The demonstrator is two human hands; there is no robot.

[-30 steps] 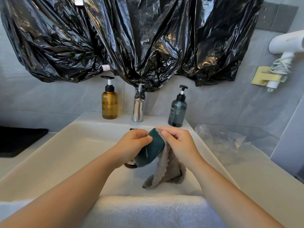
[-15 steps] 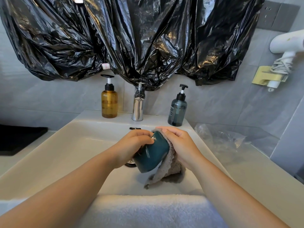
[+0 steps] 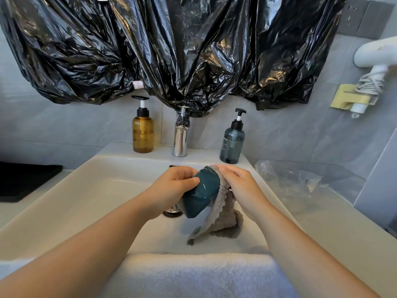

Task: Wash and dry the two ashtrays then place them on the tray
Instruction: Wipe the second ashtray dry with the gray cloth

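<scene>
Head view, left hand [image 3: 175,186] gripping ashtray [image 3: 200,196], right hand [image 3: 240,186] pressing cloth [image 3: 221,211]

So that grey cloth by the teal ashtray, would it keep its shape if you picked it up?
Probably not. The grey cloth hangs in loose folds from the right hand, against the teal ashtray in the left hand, so it likely flops. Its fuzzy pile probably grips rather than slips. It looks light, unless it is wet.

A single head-worn wide-angle view looks forward and steeply down, close over the white sink [image 3: 90,190], facing the wall-side faucet [image 3: 180,136].
</scene>
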